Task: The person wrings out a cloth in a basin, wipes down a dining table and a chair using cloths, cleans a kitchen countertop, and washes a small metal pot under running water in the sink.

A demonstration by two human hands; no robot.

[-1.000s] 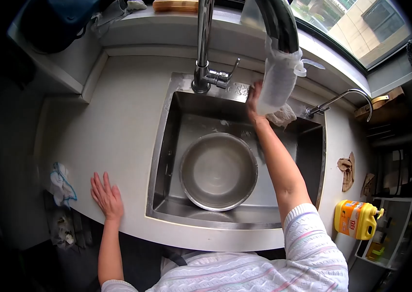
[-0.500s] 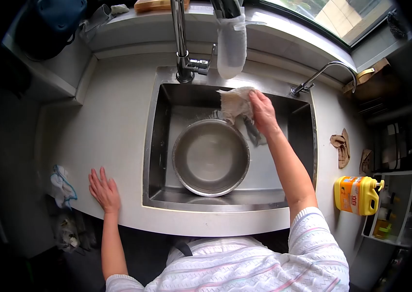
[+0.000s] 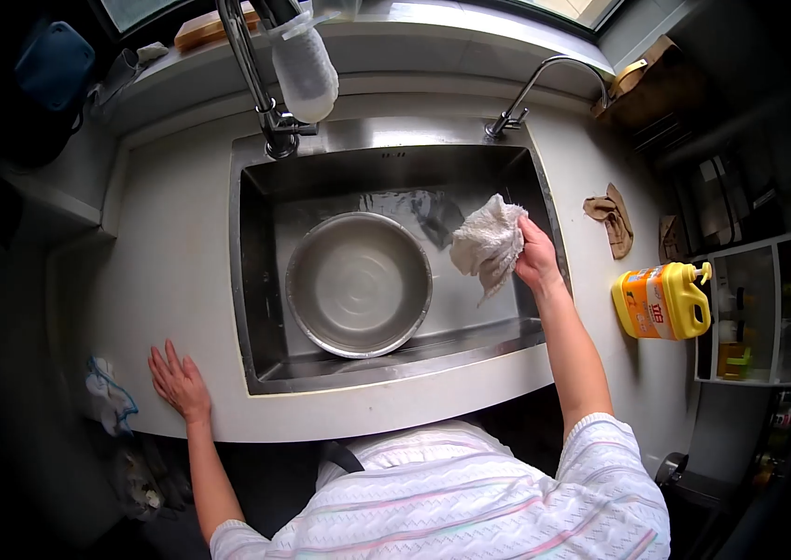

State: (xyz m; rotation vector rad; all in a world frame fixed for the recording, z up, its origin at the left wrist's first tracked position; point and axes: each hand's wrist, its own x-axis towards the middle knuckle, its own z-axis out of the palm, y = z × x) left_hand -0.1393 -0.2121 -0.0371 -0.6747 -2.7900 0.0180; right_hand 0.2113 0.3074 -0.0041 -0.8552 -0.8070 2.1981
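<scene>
My right hand (image 3: pixel 537 256) grips a crumpled white cloth (image 3: pixel 490 245), which hangs over the right part of the steel sink (image 3: pixel 498 343). A round metal basin (image 3: pixel 358 285) sits in the sink's left half, to the left of the cloth and apart from it. On the white counter left of the sink, my left hand (image 3: pixel 181 383) lies flat with its fingers spread and nothing under it that shows. Wet marks show on the sink floor behind the basin.
A tall faucet (image 3: pixel 280 131) with a white-wrapped spout (image 3: pixel 305 75) rises behind the sink. Farther right are a thin curved tap (image 3: pixel 507 121), a brown cloth (image 3: pixel 612 222) and a yellow bottle (image 3: pixel 664 301). A blue-edged white cloth (image 3: pixel 108 397) lies at the left.
My right hand has come from the sink's back edge toward its right side, with the white cloth now in plain sight. The camera view has shifted right; my left hand stays on the counter.
</scene>
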